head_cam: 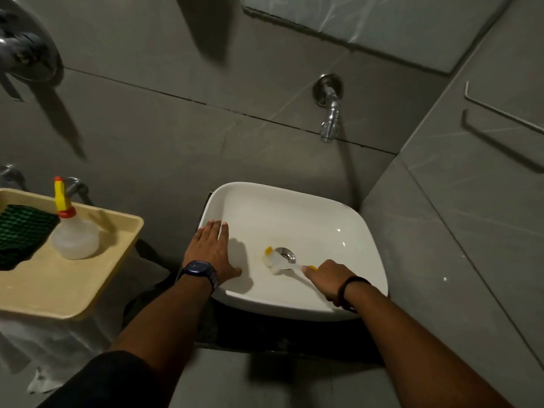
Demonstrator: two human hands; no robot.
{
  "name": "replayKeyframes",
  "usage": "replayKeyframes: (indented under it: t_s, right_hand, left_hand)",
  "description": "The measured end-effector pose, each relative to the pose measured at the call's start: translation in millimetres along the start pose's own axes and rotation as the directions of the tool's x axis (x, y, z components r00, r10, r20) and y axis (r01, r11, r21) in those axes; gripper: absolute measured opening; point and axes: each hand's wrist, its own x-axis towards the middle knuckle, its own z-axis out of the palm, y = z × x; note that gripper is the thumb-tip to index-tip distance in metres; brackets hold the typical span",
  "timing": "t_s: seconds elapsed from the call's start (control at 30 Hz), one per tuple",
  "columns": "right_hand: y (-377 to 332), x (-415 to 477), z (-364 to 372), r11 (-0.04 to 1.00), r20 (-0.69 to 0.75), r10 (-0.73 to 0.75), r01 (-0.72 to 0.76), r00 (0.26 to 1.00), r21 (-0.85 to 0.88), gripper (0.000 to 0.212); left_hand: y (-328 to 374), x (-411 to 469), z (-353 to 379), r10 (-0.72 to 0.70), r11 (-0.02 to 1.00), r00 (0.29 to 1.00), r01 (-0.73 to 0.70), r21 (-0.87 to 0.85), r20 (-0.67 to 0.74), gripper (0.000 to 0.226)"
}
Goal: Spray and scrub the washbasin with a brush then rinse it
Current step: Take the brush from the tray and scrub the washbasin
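Observation:
The white square washbasin (309, 213) sits against the grey tiled wall, with a metal drain (287, 255) in its floor. My right hand (329, 278) grips the handle of a white and yellow brush (275, 260), whose bristled head rests on the basin floor just left of the drain. My left hand (210, 250) lies flat, fingers apart, on the basin's left rim. A clear spray bottle (75, 234) with a yellow and red nozzle stands on the tray to the left.
A chrome tap (329, 113) juts from the wall above the basin; no water runs. A beige tray (59, 287) at left also holds a green scrub pad (20, 234). A tiled side wall with a metal towel rail (500, 110) closes the right.

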Motion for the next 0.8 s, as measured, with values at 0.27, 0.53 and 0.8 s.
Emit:
replayKeyframes:
  t_s: [0.27,0.53,0.8]
  right_hand:
    - [13.9,-13.1,11.0,0.999,-0.021,-0.017,0.016,1.0,-0.032,0.049]
    - [-11.3,-1.0,40.3,0.998,-0.199,-0.036,0.026,0.979,-0.054,0.054]
    - [-34.6,13.0,59.7,0.983,-0.102,-0.182,0.183,0.978,-0.003,0.052]
  left_hand:
    - [-0.7,-1.5,-0.3,0.015,0.999,0.998,-0.013,0.033,-0.068,0.105]
    - [-4.2,-2.7,2.0,0.021,0.999,0.998,-0.019,0.028,-0.067,0.107]
    - [-4.3,-2.2,4.4,0.02,1.0,0.994,-0.021,-0.007,-0.106,0.087]
